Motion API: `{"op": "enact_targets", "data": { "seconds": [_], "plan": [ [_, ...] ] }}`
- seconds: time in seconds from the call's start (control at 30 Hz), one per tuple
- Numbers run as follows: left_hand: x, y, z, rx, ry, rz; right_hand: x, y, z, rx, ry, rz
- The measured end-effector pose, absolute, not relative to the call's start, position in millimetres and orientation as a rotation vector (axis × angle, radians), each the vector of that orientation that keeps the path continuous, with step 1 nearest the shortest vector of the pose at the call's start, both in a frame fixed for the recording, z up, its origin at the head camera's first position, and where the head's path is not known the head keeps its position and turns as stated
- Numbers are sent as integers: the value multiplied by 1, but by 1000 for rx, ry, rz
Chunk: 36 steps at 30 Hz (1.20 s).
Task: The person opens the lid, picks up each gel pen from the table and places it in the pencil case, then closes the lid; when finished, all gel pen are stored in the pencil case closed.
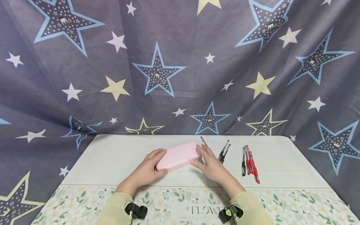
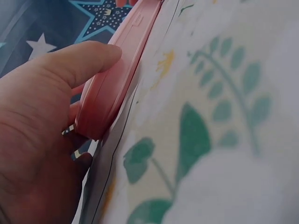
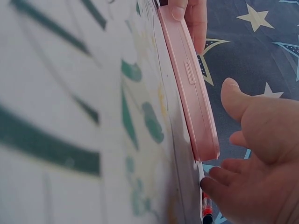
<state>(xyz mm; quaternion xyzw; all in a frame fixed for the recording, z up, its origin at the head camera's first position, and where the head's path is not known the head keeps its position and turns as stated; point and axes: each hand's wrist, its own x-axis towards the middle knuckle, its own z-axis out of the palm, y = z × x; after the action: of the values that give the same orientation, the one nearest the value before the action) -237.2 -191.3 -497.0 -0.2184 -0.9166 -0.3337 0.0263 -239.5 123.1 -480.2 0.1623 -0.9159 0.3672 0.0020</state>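
Note:
A closed pink pencil case (image 1: 180, 155) lies slightly slanted on the white part of the table. My left hand (image 1: 150, 165) holds its left end, the thumb (image 2: 110, 55) against the front side and the other fingers round the far side. At the right end is my right hand (image 1: 209, 162), its fingers spread. In the right wrist view the thumb (image 3: 231, 93) stands apart from the pencil case (image 3: 196, 102), and a small latch shows midway along the front side.
Right of the case lie black pens (image 1: 223, 152) and one red-tipped pen (image 1: 203, 140), partly hidden by the right hand. Further right is a group of red pens (image 1: 250, 162) beside a black pen (image 1: 243, 162). A floral cloth (image 1: 180, 200) covers the near edge; a starry curtain (image 1: 180, 62) hangs behind.

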Motion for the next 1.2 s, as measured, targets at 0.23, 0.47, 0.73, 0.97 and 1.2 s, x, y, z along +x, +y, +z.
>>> {"op": "enact_targets", "data": {
  "seconds": [0.23,0.47,0.73,0.97,1.2],
  "plan": [
    [-238,-193,-498,-727,-2816,-1086,-238,122,-479,494,-2906,1170],
    [-239,-189,-499,-711,-2820,-1078,-233,120,-477,490,-2926,1116],
    [-238,-188,-497,-647,-2849,-1046,-221,115,-473,500,-2943,1059],
    [-240,-191,-499,-656,-2867,-1041,-209,117,-472,523,-2938,1035],
    [-242,-195,-504,-683,-2808,-1092,-200,118,-468,542,-2952,1026]
  ]
}}
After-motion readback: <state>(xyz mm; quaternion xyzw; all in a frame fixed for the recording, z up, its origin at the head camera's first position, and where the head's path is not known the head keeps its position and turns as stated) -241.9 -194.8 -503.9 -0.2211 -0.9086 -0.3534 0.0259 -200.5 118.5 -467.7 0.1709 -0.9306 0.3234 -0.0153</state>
